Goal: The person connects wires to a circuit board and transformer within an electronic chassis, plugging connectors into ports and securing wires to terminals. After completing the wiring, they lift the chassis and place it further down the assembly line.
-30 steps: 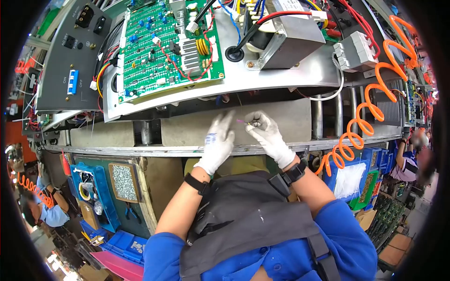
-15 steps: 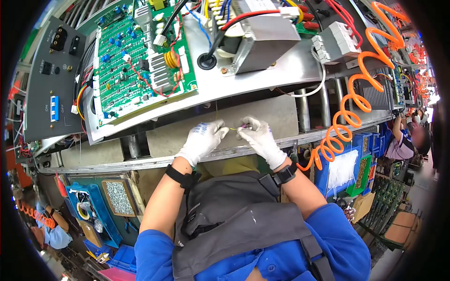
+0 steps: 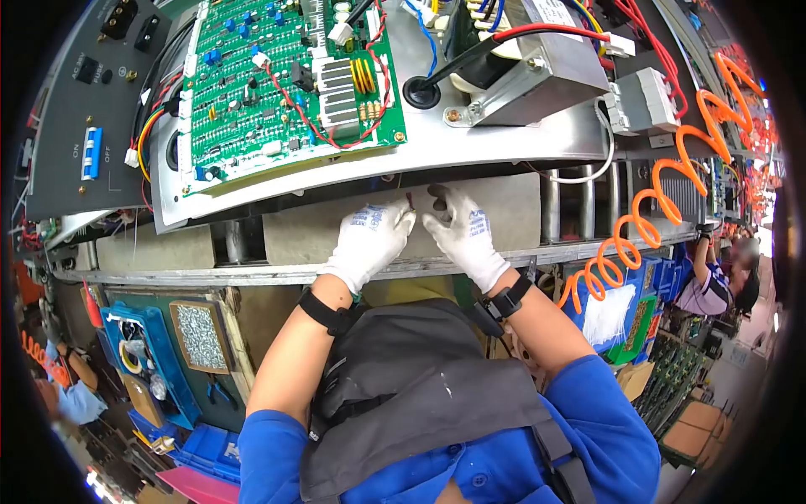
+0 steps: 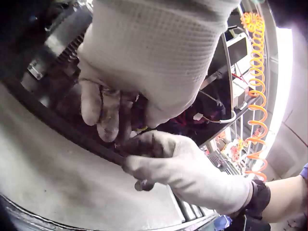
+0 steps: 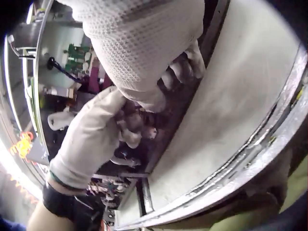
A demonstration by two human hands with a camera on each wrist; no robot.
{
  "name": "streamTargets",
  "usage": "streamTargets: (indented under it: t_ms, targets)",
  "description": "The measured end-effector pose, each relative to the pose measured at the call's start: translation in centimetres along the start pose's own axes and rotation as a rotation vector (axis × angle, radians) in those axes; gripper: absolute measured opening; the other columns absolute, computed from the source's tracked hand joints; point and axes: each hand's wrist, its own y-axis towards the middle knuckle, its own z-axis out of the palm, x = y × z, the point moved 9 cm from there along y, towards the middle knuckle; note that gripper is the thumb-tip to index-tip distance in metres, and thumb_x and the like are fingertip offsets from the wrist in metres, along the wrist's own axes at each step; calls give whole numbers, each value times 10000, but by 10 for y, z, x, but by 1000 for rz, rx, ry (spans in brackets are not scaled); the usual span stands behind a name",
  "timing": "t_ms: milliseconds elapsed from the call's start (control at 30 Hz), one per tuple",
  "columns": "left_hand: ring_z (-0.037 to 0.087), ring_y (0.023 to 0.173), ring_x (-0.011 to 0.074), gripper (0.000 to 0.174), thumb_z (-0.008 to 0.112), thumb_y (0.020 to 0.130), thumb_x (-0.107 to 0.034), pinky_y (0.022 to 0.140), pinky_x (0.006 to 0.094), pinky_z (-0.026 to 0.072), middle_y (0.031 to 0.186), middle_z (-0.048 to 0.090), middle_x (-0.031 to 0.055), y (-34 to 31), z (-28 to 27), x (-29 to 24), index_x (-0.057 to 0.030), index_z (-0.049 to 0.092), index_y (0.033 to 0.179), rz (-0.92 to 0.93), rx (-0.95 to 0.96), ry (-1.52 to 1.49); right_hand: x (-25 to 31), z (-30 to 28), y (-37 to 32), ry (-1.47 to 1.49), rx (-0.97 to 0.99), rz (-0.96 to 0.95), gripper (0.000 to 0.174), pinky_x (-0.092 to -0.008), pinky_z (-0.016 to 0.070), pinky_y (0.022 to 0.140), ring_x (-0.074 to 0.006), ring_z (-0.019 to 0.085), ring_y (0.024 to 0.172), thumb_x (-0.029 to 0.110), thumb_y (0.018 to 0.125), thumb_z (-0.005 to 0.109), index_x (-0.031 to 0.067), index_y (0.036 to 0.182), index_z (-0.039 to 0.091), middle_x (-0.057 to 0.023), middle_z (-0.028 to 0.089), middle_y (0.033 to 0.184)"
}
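Note:
Both hands wear white gloves and face each other below the front edge of the metal chassis (image 3: 252,191). The left hand (image 3: 367,241) pinches a small dark purple piece (image 3: 410,198) that sticks up from its fingertips. Just to its right is the right hand (image 3: 467,235), thumb and forefinger bent and apart, with nothing visible between them. In the left wrist view, a tiny yellow bit (image 4: 140,129) shows between the left hand (image 4: 149,57) and the right hand (image 4: 192,173). The right wrist view shows the fingers close together, details blurred.
A green circuit board (image 3: 252,109) and a metal-cased transformer (image 3: 537,84) sit on the chassis. An orange coiled hose (image 3: 646,227) hangs at the right. Blue trays (image 3: 172,370) and a box of screws (image 3: 200,336) lie below left, with pliers (image 3: 220,390) beside them.
A second ago the left fingers were extended beside the right hand's purple-tipped piece. Half a second ago a yellow strand spanned both hands; now the purple piece is at the left fingertips.

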Motion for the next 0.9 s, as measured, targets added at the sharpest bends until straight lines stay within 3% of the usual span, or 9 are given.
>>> streamTargets:
  t_ms: [67,233,267,333,400,733,767,867,900]
  targets:
    - [620,764,392,256,511,948,-325,677,489,478,824,648,169,2,6,-2,-90,611,931,-1,32,-26,24,-10,-2,-56,-78,-241,325,-438,521,753,-348,631,871,224,817,620,88,1112,615,-165,637,899]
    - [647,699,324,247,536,938,-304,652,432,495,798,658,141,4,21,-11,-80,618,1003,21,57,-89,1,18,13,57,48,-204,234,-393,542,704,-317,665,799,92,869,567,-3,1080,603,-168,658,923]
    - [658,745,321,269,528,947,-306,679,425,510,822,661,165,-4,16,13,-62,620,1013,-126,-135,-196,-4,19,11,58,48,-204,234,-393,542,704,-317,665,799,92,869,567,-3,1080,603,-168,658,923]
    - [668,792,318,292,520,956,-308,707,418,525,846,663,190,-21,17,43,-43,621,1023,-261,-315,-294,-31,43,-4,938,239,342,282,-313,544,666,-206,678,774,90,909,618,-91,1122,578,-129,669,924]
    - [672,717,196,281,557,973,-289,618,321,529,792,662,148,-41,73,70,-25,621,1041,-552,117,-559,-37,55,-13,1050,223,395,372,-249,531,658,-131,655,791,92,913,659,-148,1173,544,-94,658,917]
    - [614,674,114,198,626,953,-194,616,248,527,874,642,48,-66,101,86,-36,578,1061,-475,256,-1268,-39,108,-36,840,493,318,154,-266,459,632,-114,524,683,107,915,615,1,1025,631,-44,612,770]
    - [609,658,105,166,623,952,-159,603,241,526,875,639,51,-65,102,90,-35,577,1052,-485,223,-1202,-39,104,-31,522,470,214,212,-330,486,681,-212,594,715,181,908,628,3,1024,628,-118,640,800]
    - [601,641,93,169,610,964,-165,595,233,528,886,637,52,-62,105,97,-25,573,1051,-619,139,-1171,-10,72,-15,-18,289,-2,270,-323,491,672,-153,592,721,179,900,659,-53,1031,612,-143,651,830]
    - [601,641,93,169,610,964,-165,595,233,528,886,637,52,-60,106,95,-25,573,1051,-616,141,-1177,1,55,-12,-108,132,-77,353,-360,505,669,-233,639,722,281,888,668,-39,1032,633,-210,643,860]
